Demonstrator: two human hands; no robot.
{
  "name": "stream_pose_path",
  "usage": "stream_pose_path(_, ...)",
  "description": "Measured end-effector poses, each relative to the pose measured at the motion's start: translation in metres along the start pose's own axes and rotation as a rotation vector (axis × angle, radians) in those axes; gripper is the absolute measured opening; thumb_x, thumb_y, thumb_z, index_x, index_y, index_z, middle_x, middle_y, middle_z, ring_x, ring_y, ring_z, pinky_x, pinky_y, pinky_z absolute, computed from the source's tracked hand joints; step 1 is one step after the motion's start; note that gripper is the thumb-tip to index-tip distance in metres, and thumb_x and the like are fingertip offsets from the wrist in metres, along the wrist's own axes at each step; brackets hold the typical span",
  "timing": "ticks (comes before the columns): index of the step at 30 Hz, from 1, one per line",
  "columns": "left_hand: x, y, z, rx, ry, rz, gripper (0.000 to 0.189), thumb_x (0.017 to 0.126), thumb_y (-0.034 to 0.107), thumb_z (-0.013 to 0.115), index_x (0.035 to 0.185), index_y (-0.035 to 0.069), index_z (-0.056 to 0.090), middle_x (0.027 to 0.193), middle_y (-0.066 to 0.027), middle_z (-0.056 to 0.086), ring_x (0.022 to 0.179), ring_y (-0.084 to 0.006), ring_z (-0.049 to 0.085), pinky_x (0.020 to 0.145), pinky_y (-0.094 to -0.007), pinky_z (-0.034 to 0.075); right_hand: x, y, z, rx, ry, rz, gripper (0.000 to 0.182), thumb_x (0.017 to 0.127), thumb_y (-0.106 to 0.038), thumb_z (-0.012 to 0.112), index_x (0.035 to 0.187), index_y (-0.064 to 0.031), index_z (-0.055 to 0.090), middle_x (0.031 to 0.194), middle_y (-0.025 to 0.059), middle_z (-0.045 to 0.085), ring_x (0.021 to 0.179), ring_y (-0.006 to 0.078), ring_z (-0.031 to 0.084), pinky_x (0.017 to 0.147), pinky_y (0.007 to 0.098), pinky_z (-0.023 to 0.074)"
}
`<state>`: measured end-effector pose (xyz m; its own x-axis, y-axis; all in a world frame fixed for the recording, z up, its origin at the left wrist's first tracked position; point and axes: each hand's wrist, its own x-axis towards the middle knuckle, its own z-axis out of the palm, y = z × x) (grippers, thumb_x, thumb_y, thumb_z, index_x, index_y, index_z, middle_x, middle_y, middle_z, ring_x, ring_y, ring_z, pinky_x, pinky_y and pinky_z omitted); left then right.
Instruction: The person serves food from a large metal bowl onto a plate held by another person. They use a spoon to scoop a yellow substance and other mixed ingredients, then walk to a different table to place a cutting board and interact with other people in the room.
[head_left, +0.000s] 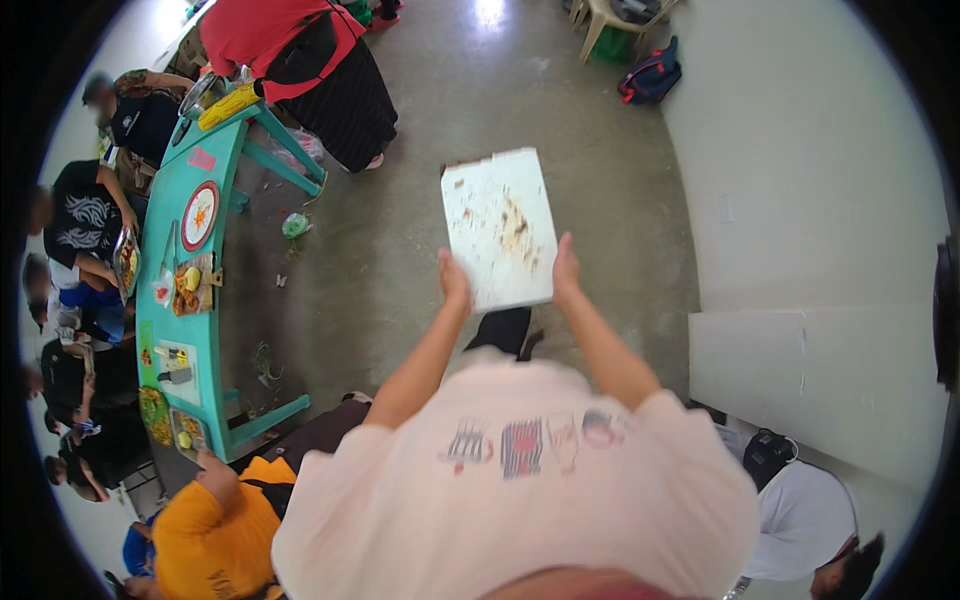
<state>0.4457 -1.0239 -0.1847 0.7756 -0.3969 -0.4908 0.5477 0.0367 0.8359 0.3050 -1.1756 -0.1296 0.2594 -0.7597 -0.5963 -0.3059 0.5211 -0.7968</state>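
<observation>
Between my two hands is a white rectangular board, its upper face marked with brown and yellowish stains and dark specks. One far corner shows a brown, worn edge. My left hand grips the left side near the close end. On the opposite side, my right hand holds the edge with the thumb pointing up. The board is held in front of my body above the concrete floor. My fingers under the board are hidden.
To the left runs a long teal table with a red-rimmed plate, a wooden board with food and a knife. Several people stand around it. Floor scraps and a green bag lie nearby. A backpack rests by the right wall.
</observation>
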Motion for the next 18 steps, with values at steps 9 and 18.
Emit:
stream_pose_path(9, 0.153, 0.064, 0.108, -0.024, 0.015, 0.057, 0.069, 0.094, 0.053, 0.018, 0.129, -0.004, 0.036, 0.124, -0.0160, 0.049, 0.111, -0.0266, 0.051, 0.095, -0.0353, 0.040, 0.152, -0.113, 0.054, -0.135, 0.027, -0.157, 0.080, 0.088, -0.062, 0.025, 0.111, 0.0090, 0.054, 0.113, 0.0218, 0.056, 0.108, 0.0314, 0.051, 0.092, 0.0363, 0.0377)
stream_pose_path(18, 0.188, 0.051, 0.154, -0.052, -0.033, -0.080, 0.071, 0.094, 0.053, 0.014, 0.128, -0.003, 0.040, 0.127, -0.0129, 0.050, 0.115, -0.0252, 0.049, 0.097, -0.0331, 0.037, 0.259, -0.084, 0.056, -0.174, 0.059, -0.068, 0.085, 0.087, -0.064, 0.024, 0.105, 0.0123, 0.055, 0.110, 0.0271, 0.056, 0.108, 0.0373, 0.051, 0.091, 0.0406, 0.0382)
